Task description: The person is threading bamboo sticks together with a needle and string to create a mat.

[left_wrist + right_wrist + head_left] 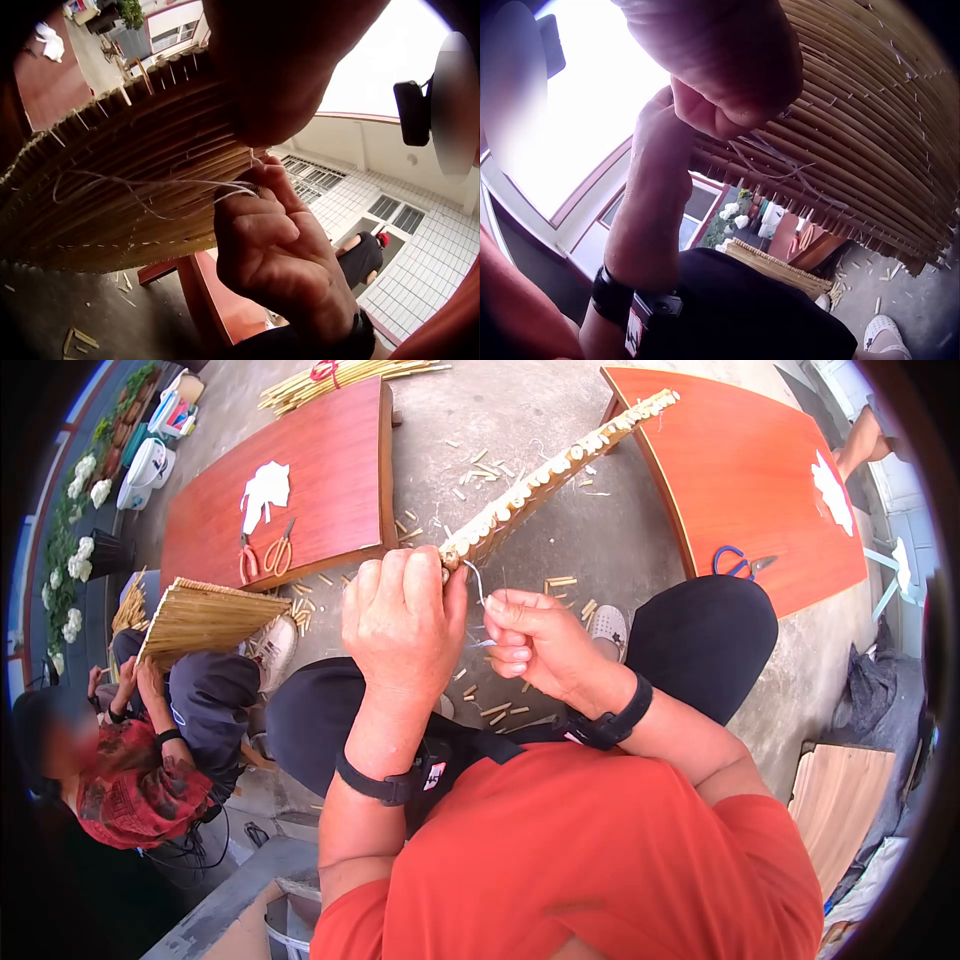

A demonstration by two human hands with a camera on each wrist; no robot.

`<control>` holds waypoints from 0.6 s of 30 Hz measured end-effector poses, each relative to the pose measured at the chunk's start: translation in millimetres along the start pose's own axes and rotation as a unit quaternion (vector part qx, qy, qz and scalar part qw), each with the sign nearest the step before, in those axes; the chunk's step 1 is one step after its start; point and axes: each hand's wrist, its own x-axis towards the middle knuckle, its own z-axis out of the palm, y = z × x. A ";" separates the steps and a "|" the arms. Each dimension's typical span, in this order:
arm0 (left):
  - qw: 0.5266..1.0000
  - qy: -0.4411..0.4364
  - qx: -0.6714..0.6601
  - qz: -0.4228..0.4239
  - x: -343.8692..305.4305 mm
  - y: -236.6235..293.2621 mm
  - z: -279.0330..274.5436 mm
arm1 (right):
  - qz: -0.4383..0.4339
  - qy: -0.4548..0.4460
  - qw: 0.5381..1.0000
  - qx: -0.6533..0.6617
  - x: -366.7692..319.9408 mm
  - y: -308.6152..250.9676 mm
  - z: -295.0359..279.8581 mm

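Observation:
A panel of thin canes (560, 465) bound side by side stands edge-up, its near end under my left hand (405, 615), whose fingers curl over the top edge. Just right of that end, my right hand (540, 640) pinches a white thread (478, 582) between thumb and fingertips. In the left wrist view, loops of white thread (135, 181) hang in front of the panel's face (97, 217), beside the right hand (274, 247). Rows of stitches cross the canes (870, 90) in the right wrist view, where the left hand (656, 180) is behind the right hand (727, 67).
Red tables stand at left (330, 460) and right (740, 480), with pliers (248, 558), scissors (279, 550), blue-handled scissors (735, 563) and white cloths (265, 490). A seated person (150, 780) at left holds another cane panel (205, 622). Cane offcuts (495, 710) litter the floor.

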 end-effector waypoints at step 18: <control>0.999 -0.033 0.013 -0.017 23.7 -36.9 -1.7 | -0.354 0.098 0.812 -0.453 24.4 -8.5 19.4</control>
